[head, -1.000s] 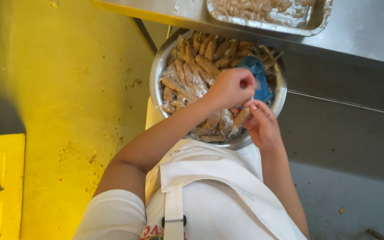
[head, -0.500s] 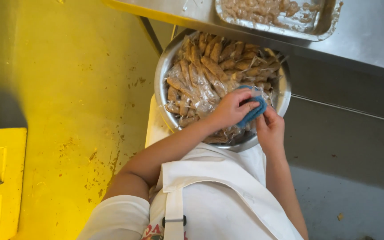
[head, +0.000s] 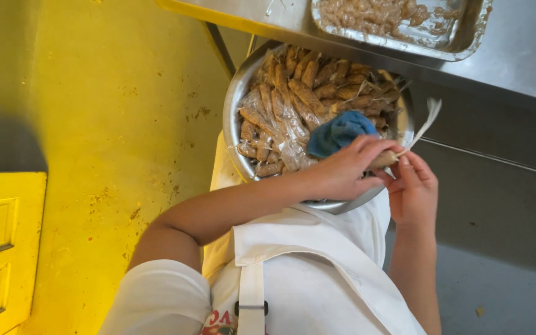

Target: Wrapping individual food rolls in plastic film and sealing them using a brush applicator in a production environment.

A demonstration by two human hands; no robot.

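We looked straight down over a person in a white apron [head: 317, 273] and white short sleeves. A yellow floor [head: 113, 111], scuffed and spotted, filled the left side; a yellow panelled door [head: 1, 242] showed at the lower left edge. A steel counter [head: 516, 56] ran across the top right, with a darker grey surface below it.

On the counter sat a shallow foil tray [head: 466, 37], smeared inside and holding a pale brown lumpy mass at its left end. Just below the counter's edge a round steel bowl [head: 234, 118] rested against the person's front, its near rim hidden by the forearm that crossed it. The bowl was heaped with small brown rolls wrapped in clear plastic [head: 299, 93], twisted ends sticking out. A blue cloth [head: 339, 133] lay on the heap at its near right side.

Our left hand [head: 345, 170] lay across the bowl's near rim, fingers closed on one wrapped roll [head: 384, 159], just beside the blue cloth. Our right hand [head: 414, 189] met it from the right, fingertips pinched on the same roll's end. The wrapper's loose white tail [head: 426, 121] stood up and out over the bowl's right rim. The roll sat at the bowl's near right edge, between the two hands.
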